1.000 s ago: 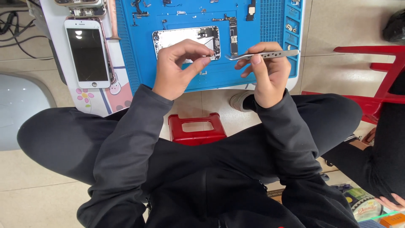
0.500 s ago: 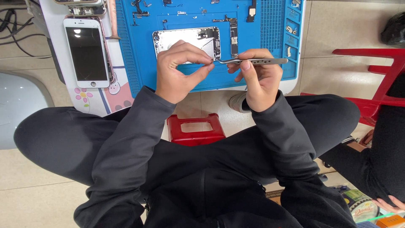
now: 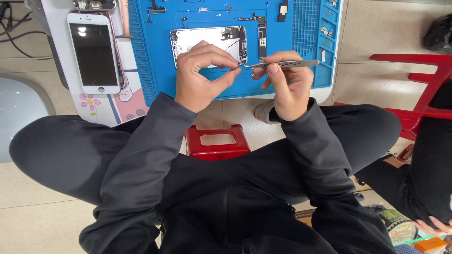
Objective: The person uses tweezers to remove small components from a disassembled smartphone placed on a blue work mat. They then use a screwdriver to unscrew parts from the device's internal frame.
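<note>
Tweezers (image 3: pixel 282 63), slim curved-tip steel ones, lie pinched in the right hand (image 3: pixel 289 87), their point meeting the left hand (image 3: pixel 200 77), whose thumb and forefinger press together on something too small to make out. Both grips hover just above the opened silver phone shell (image 3: pixel 207 40) on the blue silicone repair mat (image 3: pixel 150 70). Judging from this, the handover wants a steady wrist and light squeeze, kept low over the mat so a dropped part stays findable. Beyond the left grip lies a white-fronted phone (image 3: pixel 93 51) on the table (image 3: pixel 56 28).
</note>
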